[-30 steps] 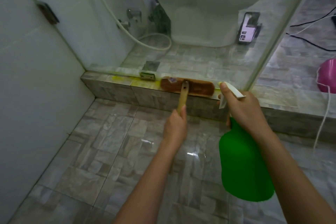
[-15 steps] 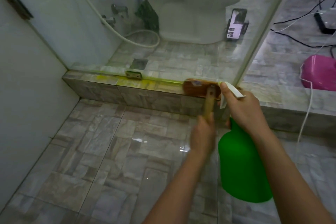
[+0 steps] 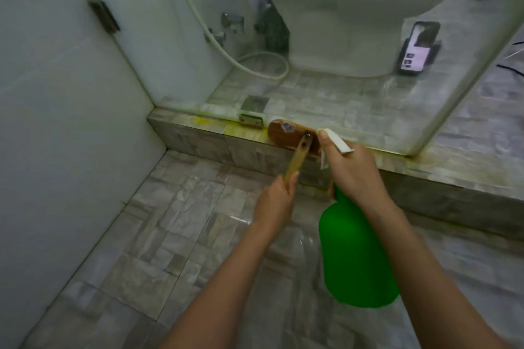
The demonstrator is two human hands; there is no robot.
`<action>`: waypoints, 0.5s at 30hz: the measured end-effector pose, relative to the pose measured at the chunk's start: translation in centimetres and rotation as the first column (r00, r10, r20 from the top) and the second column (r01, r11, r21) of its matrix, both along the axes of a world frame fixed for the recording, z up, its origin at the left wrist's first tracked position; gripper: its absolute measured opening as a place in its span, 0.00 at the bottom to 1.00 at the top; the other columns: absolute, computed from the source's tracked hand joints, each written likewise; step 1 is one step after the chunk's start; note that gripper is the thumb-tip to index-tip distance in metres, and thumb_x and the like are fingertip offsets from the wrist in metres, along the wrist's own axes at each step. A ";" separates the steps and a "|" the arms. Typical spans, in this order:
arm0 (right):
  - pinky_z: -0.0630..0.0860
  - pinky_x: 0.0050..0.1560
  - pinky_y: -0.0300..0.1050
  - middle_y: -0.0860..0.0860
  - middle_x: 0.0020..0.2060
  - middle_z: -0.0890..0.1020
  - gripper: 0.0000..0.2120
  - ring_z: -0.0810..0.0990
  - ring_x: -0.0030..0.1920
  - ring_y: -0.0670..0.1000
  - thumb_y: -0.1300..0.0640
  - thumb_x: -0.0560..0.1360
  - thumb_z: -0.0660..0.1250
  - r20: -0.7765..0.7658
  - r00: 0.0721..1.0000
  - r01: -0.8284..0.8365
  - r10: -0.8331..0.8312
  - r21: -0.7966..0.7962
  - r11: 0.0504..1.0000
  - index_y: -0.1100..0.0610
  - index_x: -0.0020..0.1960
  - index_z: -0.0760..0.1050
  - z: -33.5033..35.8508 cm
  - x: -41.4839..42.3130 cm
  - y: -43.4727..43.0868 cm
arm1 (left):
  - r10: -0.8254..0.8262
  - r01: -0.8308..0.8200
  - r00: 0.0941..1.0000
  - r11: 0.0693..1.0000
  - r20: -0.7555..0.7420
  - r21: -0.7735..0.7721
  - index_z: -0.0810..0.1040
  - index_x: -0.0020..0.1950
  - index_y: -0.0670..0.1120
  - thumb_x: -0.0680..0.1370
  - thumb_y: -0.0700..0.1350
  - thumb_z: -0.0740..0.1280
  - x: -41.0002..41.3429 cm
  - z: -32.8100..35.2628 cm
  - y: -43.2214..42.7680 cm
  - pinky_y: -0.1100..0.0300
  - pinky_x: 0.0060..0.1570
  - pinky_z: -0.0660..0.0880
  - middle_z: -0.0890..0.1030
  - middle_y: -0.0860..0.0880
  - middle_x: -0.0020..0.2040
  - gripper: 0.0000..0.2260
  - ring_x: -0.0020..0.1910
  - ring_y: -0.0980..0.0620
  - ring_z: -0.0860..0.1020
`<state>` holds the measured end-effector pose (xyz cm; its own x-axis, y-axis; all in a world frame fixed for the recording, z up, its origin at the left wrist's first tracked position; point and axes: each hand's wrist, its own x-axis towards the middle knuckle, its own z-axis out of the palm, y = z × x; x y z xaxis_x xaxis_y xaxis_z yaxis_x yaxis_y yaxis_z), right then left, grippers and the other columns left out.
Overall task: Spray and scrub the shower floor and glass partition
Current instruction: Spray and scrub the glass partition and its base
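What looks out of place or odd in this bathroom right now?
A phone with its screen lit stands propped on the floor beside the toilet, behind the glass partition. Yellow staining streaks the tiled ledge under it.

A plain white wall [image 3: 56, 122] closes the left side, with a dark metal bracket [image 3: 104, 16] fixed to it. The floor [image 3: 170, 235] is laid in grey stone-look tiles and shows wet glints. A raised tiled step [image 3: 198, 142] runs across it, stained yellow along its top. Behind the glass partition [image 3: 354, 110] are a white toilet [image 3: 340, 22], a looped white hose [image 3: 255, 68], a square drain [image 3: 254, 103] and a lit phone [image 3: 418, 49] upright near the toilet's base. The light is dim and greenish.
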<state>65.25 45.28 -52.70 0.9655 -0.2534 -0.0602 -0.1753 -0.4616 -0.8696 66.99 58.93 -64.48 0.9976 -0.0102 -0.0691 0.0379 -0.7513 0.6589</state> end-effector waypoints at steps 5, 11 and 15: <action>0.73 0.25 0.44 0.63 0.37 0.83 0.31 0.77 0.18 0.48 0.40 0.81 0.57 0.023 0.998 -0.066 0.066 -0.013 0.998 0.69 0.47 0.77 0.6 1.7 1.8 | 0.246 -0.245 0.969 0.968 0.017 -0.063 0.75 0.48 0.44 0.78 0.64 0.48 3.9 -1.0 8.0 0.52 0.37 0.74 0.79 0.44 0.39 0.27 0.40 0.42 0.78; 0.74 0.25 0.47 0.61 0.37 0.83 0.30 0.78 0.18 0.49 0.40 0.81 0.57 0.033 0.989 -0.143 0.145 -0.051 0.988 0.68 0.47 0.77 0.7 3.4 4.1 | 0.073 -0.072 0.997 0.996 0.022 -0.057 0.72 0.41 0.51 0.77 0.66 0.49 2.9 -2.1 7.5 0.57 0.31 0.69 0.76 0.50 0.33 0.23 0.34 0.48 0.77; 0.73 0.24 0.44 0.61 0.27 0.79 0.31 0.78 0.18 0.50 0.40 0.81 0.57 0.019 0.987 -0.157 0.158 -0.041 0.987 0.69 0.47 0.77 0.7 4.4 4.6 | 0.281 -0.282 0.957 0.960 0.069 -0.001 0.73 0.39 0.47 0.78 0.65 0.49 6.9 -0.5 14.4 0.59 0.28 0.66 0.75 0.49 0.32 0.26 0.33 0.48 0.75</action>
<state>69.68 49.93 -51.96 0.9945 -0.0996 -0.0316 -0.0787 -0.5155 -0.8533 73.89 73.37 -64.95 0.9624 0.2717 -0.0005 0.2043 -0.7225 0.6605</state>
